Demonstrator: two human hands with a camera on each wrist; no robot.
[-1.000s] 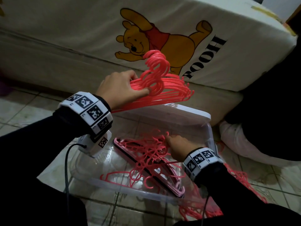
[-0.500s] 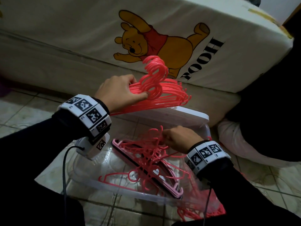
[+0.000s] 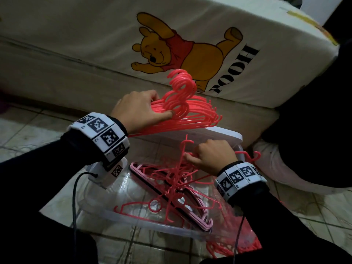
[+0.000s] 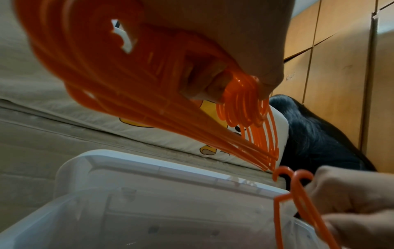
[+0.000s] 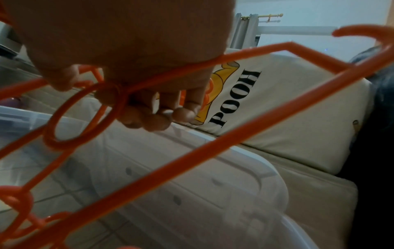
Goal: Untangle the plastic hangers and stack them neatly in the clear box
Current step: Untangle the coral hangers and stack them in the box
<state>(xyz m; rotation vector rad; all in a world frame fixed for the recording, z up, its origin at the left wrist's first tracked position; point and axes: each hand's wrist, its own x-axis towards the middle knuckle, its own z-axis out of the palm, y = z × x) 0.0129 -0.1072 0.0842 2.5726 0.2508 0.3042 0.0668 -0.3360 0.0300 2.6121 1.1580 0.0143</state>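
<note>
My left hand [image 3: 141, 111] grips a neat bundle of coral-pink plastic hangers [image 3: 192, 113] by the necks, hooks aligned, held above the far rim of the clear box [image 3: 144, 223]. In the left wrist view the bundle [image 4: 149, 94] fans out under my left hand's fingers [image 4: 266, 80]. My right hand [image 3: 211, 155] is curled round a single hanger [image 3: 185, 149] lifted from the tangled pile [image 3: 171, 183] inside the box. The right wrist view shows that hanger [image 5: 213, 143] running through my right hand's fingers [image 5: 149, 118]. A stack of pale pink hangers [image 3: 190, 208] lies under the tangle.
A cream mattress [image 3: 95, 35] with a yellow bear print stands on edge just behind the box. The box's white lid [image 3: 219, 134] leans at its far side. More pink hangers [image 3: 238, 246] lie on the tiled floor [image 3: 28, 134] at the right. A dark garment [image 3: 314, 111] sits right.
My right hand has risen from the pile, pulling one hanger up with it. The left hand has held its bundle nearly still above the box.
</note>
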